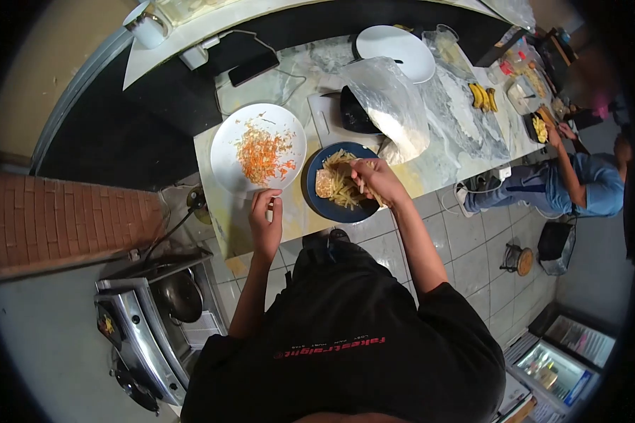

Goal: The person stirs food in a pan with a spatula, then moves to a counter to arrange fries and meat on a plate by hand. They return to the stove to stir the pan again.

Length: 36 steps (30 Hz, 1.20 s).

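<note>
My left hand point(267, 217) is at the near rim of a white plate point(222, 169), its slightly bent, parted fingers touching the edge. Orange and pale shredded food point(261, 151) is scattered over that plate. To its right stands a dark blue plate point(317, 204), piled with pale fries point(342, 189) and a crumb-coated block of food point(324, 183). Over this pile my right hand point(377, 182) is closed, with some fries between its fingers; its palm side is hidden. Just behind lies a clear plastic bag point(395, 106) beside a black tray point(356, 113).
A phone point(254, 68) with a cable lies at the back of the marble counter point(303, 70). Farther right are a large white plate point(409, 53) and bananas point(483, 97). Another person point(585, 183) works at the counter's far end. A stove point(148, 317) stands behind on the left.
</note>
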Available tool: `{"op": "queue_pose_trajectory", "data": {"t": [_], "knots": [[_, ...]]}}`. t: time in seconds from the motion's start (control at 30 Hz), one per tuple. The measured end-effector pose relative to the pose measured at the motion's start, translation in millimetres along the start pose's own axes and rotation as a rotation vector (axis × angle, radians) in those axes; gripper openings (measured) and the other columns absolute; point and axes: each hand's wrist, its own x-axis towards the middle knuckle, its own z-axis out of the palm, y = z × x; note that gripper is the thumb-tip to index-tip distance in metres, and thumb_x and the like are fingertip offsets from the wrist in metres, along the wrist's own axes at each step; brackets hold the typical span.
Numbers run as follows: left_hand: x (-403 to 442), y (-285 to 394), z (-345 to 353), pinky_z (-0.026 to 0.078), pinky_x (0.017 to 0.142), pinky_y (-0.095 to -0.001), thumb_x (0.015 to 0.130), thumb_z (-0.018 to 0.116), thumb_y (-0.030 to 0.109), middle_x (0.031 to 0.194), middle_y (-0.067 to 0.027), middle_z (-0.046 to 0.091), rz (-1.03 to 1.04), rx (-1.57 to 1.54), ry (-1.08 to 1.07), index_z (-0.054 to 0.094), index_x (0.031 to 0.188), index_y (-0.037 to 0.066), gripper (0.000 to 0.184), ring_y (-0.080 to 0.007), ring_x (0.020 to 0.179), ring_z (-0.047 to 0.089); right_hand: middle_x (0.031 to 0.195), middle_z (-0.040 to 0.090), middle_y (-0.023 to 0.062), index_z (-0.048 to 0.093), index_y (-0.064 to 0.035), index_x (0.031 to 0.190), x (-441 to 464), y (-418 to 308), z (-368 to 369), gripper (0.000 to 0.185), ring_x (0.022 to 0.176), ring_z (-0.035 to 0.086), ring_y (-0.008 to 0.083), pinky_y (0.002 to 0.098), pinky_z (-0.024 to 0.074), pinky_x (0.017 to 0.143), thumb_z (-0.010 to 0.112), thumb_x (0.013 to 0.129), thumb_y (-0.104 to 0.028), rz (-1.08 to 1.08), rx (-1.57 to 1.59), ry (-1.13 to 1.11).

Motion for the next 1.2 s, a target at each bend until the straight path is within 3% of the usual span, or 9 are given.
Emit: {"op": "queue_pose_trajectory", "data": {"t": [0.13,0.23,0.4,0.47,0.7,0.8,0.87,0.93,1.2], "knots": [[-18.7,-7.8,14.3,0.048,0.073,-0.0280,0.096,0.053,0.005,0.101,-0.0067,0.062,-0.167,-0.146,0.046,0.062,0.105,0.002,0.013,-0.0153,0.085,0.061,0.061,0.053,-0.0016,0.056,-0.0066,0.071,4.2,-12.0,-3.1,0.034,0.040,0.043,0.0074,0.0226,0.0311,0.038,0.062,0.094,-0.031,-0.097,-0.187,0.005],[-31.4,-14.3,20.3,0.048,0.072,-0.0270,0.098,0.052,0.007,0.101,-0.0052,0.063,-0.336,-0.313,0.100,0.062,0.105,0.002,0.013,-0.0135,0.083,0.062,0.069,0.054,0.0021,0.052,-0.0091,0.078,42.0,21.3,-23.2,0.028,0.042,0.043,0.0082,0.0206,0.0285,0.032,0.057,0.097,-0.029,0.207,0.344,-0.211],[-57.6,-5.5,24.7,0.047,0.071,-0.0262,0.098,0.052,0.007,0.100,-0.0045,0.063,-0.437,-0.368,0.168,0.062,0.104,0.002,0.013,-0.0125,0.082,0.062,0.074,0.056,0.0069,0.050,-0.0078,0.082,43.7,42.3,-34.6,0.027,0.048,0.048,0.0109,0.0208,0.0343,0.032,0.051,0.099,-0.028,0.198,0.446,-0.282],[-61.3,-6.0,28.1,0.048,0.071,-0.0262,0.098,0.052,0.008,0.101,-0.0042,0.064,-0.403,-0.324,0.153,0.061,0.106,0.002,0.013,-0.0119,0.081,0.061,0.079,0.061,0.0095,0.051,-0.0067,0.082,49.0,46.1,-40.7,0.024,0.055,0.055,0.0131,0.0210,0.0383,0.034,0.051,0.098,-0.024,0.199,0.669,-0.490],[-23.1,44.1,89.3,0.050,0.074,-0.0295,0.094,0.058,0.004,0.102,-0.0079,0.063,-0.037,-0.205,-0.027,0.059,0.112,0.001,0.018,-0.0164,0.087,0.063,0.091,0.067,0.0123,0.057,-0.0054,0.086,65.9,64.0,-33.2,0.020,0.070,0.066,0.0183,0.0232,0.0506,0.048,0.053,0.095,-0.023,0.235,0.866,-0.361],[-1.1,68.9,108.9,0.051,0.073,-0.0308,0.093,0.058,0.004,0.103,-0.0114,0.063,0.072,-0.083,-0.046,0.059,0.114,0.001,0.021,-0.0202,0.086,0.064,0.088,0.067,0.0104,0.059,-0.0054,0.088,64.7,63.6,-28.9,0.019,0.070,0.066,0.0179,0.0239,0.0515,0.050,0.053,0.095,-0.022,0.196,0.859,-0.478],[7.7,66.4,113.6,0.051,0.072,-0.0310,0.093,0.058,0.004,0.101,-0.0127,0.063,0.120,-0.068,-0.064,0.059,0.113,0.000,0.021,-0.0216,0.083,0.065,0.083,0.067,0.0087,0.060,-0.0059,0.090,61.3,63.1,-23.6,0.019,0.068,0.064,0.0169,0.0246,0.0510,0.052,0.053,0.095,-0.022,0.181,0.842,-0.386],[13.9,62.5,115.2,0.053,0.074,-0.0379,0.091,0.058,0.003,0.099,-0.0176,0.060,0.079,-0.029,-0.089,0.060,0.106,-0.001,0.016,-0.0325,0.085,0.065,0.080,0.066,0.0072,0.060,-0.0060,0.090,58.3,61.2,-20.2,0.019,0.065,0.062,0.0164,0.0248,0.0491,0.052,0.052,0.096,-0.022,0.092,0.799,-0.366],[12.4,51.2,124.2,0.051,0.077,-0.0411,0.090,0.058,0.003,0.096,-0.0178,0.065,0.158,0.016,-0.159,0.062,0.102,0.000,0.014,-0.0360,0.086,0.064,0.077,0.064,0.0063,0.059,-0.0064,0.090,52.3,64.7,-6.2,0.017,0.064,0.062,0.0171,0.0255,0.0476,0.052,0.052,0.095,-0.021,0.034,0.742,-0.212]]}}
